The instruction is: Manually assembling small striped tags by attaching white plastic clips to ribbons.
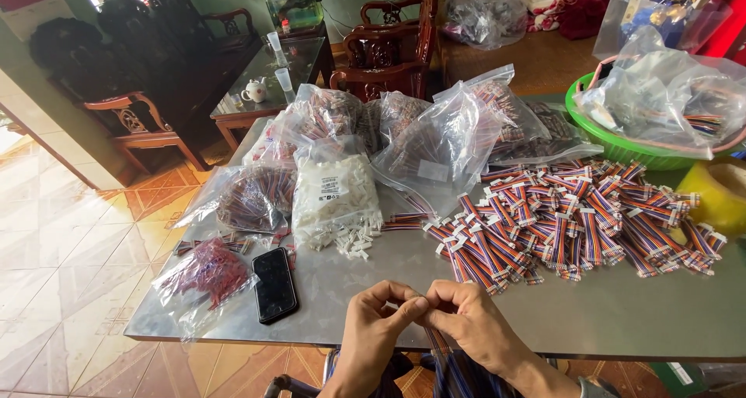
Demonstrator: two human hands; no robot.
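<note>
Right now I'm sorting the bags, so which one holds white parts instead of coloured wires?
The bag of white connectors, standing mid-table behind the phone; the others show striped or red wires.

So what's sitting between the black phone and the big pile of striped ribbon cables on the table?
In the head view, loose white connectors spilled below their clear bag; otherwise bare metal table between phone and cable pile.

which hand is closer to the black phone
Left. The left hand sits just right of the phone; the right hand is farther right, past the left hand.
</note>
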